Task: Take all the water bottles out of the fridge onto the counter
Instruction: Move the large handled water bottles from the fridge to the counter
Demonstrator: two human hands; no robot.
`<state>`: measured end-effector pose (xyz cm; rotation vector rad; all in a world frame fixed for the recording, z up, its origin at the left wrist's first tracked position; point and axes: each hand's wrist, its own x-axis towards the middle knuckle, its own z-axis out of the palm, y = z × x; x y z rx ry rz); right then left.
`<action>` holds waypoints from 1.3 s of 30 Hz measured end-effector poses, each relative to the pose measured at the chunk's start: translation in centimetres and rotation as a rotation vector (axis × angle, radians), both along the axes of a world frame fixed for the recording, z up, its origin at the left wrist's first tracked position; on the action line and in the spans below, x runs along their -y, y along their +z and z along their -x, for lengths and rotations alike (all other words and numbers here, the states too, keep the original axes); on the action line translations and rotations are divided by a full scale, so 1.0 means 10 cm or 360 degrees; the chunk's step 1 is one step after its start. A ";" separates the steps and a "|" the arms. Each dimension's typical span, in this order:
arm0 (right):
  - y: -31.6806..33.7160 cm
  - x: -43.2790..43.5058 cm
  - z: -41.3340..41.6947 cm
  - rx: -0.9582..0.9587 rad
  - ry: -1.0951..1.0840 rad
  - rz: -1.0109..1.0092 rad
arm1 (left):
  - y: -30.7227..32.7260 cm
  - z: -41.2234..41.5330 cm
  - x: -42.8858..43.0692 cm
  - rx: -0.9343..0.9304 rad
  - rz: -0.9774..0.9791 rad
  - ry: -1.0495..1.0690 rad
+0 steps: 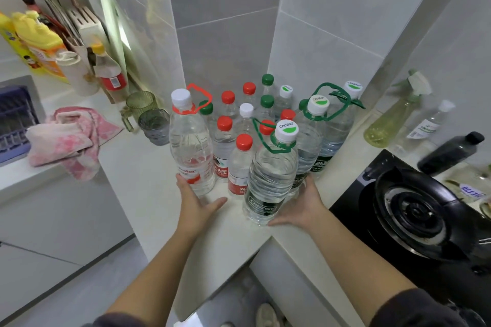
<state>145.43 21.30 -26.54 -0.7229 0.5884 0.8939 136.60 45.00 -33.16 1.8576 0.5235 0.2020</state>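
Observation:
Several water bottles stand crowded in the corner of the white counter (148, 167). A big bottle with a white cap and red handle (191, 146) stands at the left front. A big Cestbon bottle with a green handle (271, 175) stands at the right front. Small red-capped bottles (239, 164) and green-capped bottles (267, 103) fill the space behind. My left hand (196, 204) lies open, fingertips against the red-handled bottle's base. My right hand (303, 204) is open, its palm against the right side of the front Cestbon bottle. The fridge is out of view.
A black gas stove (414, 210) sits at the right, with a dark bottle (449, 154) and spray bottles (393, 117) behind it. Two tinted cups (148, 117), a pink towel (69, 138), a utensil holder and detergent bottles (39, 40) stand at the left.

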 end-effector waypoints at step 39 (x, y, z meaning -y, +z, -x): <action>0.27 0.58 0.97 0.2558 0.1832 0.2557 | 1.05 1.40 0.85 -0.0687 -0.1664 -0.0136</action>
